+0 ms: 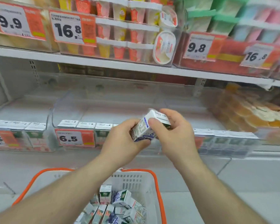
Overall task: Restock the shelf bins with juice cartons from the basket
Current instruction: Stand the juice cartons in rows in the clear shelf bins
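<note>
Holding the juice carton [148, 126] between both hands, I had it raised in front of the middle shelf bin [68, 110], above the basket [158, 188] and not yet in any bin. My left hand [123, 139] clamped its lower end, fingers curled under and thumb across the bottom; my right hand [173, 131] pinched the upper end, thumb on the printed side. So both grips were closed on the one carton. I judged the two-handed hold was for turning it upright and label-forward before setting it behind the front row of cartons [86, 125].

The carton was a small rectangular box of smooth coated card, white with blue print, its corners crisp. The bins were clear hard plastic with upright dividers, mostly bare behind a single row of white-topped cartons. A price tag reading 6.5 [74, 137] hung on the bin's front. The basket was pale slotted plastic with an orange rim, with more cartons [116, 206] tumbled loosely inside.
</note>
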